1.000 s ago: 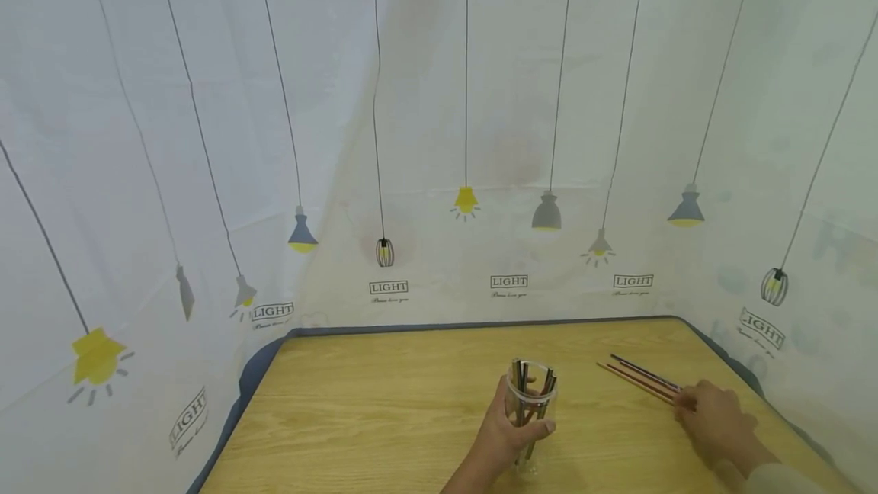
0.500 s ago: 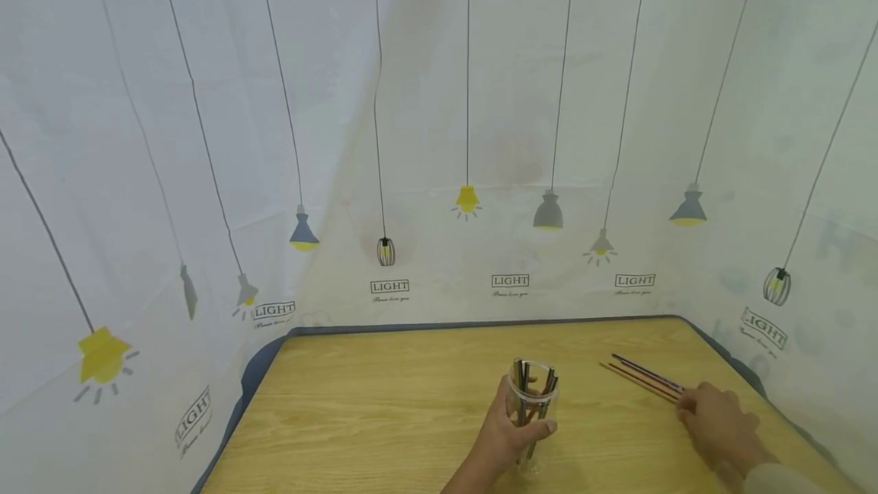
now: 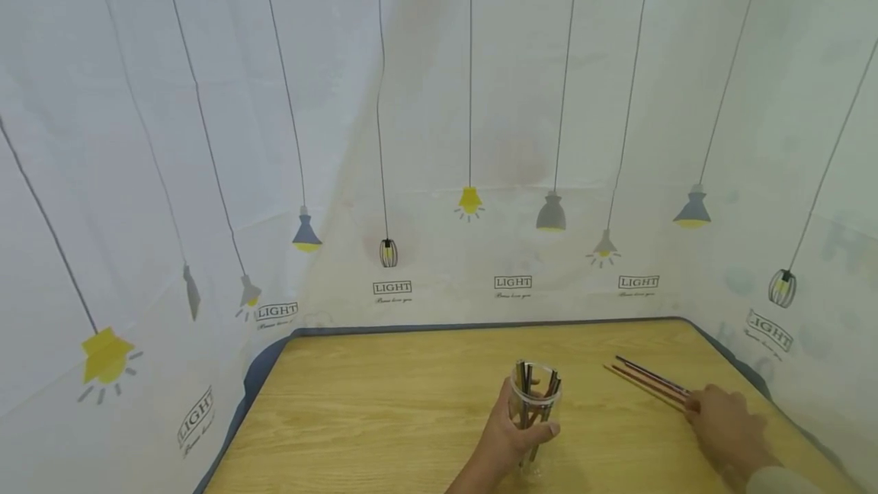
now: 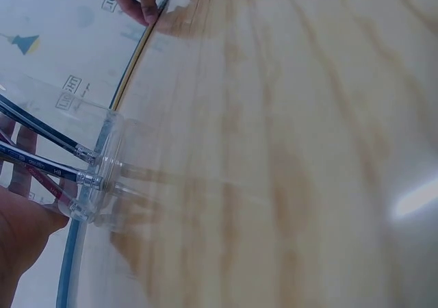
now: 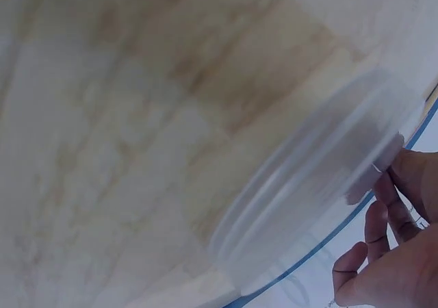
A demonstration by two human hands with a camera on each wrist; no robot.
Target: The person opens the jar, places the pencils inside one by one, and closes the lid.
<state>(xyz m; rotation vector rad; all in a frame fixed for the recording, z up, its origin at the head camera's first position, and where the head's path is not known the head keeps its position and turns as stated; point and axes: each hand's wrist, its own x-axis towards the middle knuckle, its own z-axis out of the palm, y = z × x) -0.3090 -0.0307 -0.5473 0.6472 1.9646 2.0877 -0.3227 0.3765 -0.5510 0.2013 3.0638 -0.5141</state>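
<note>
In the head view my left hand (image 3: 511,429) wraps around a clear cup (image 3: 536,396), its thumb across the near side. Several dark pencils (image 3: 524,383) stand leaning inside it. The left wrist view shows the pencil ends (image 4: 85,178) resting against the cup's bottom (image 4: 109,164), a red one among the dark ones. My right hand (image 3: 730,425) pinches the near ends of a small fan of pencils (image 3: 648,380), one dark blue and the others reddish, low over the table. From the right wrist, the right hand's curled fingers (image 5: 387,219) show, but the pencils are mostly hidden.
The wooden table (image 3: 384,402) has a dark blue edge (image 3: 480,325). White wall covering (image 3: 439,128) printed with hanging lamps encloses it at the back and sides. A bright glare (image 4: 417,198) lies on the tabletop at the right of the left wrist view.
The whole head view has shifted slightly to the right. Both hands, the cup and the fanned pencils keep nearly the same places relative to the table.
</note>
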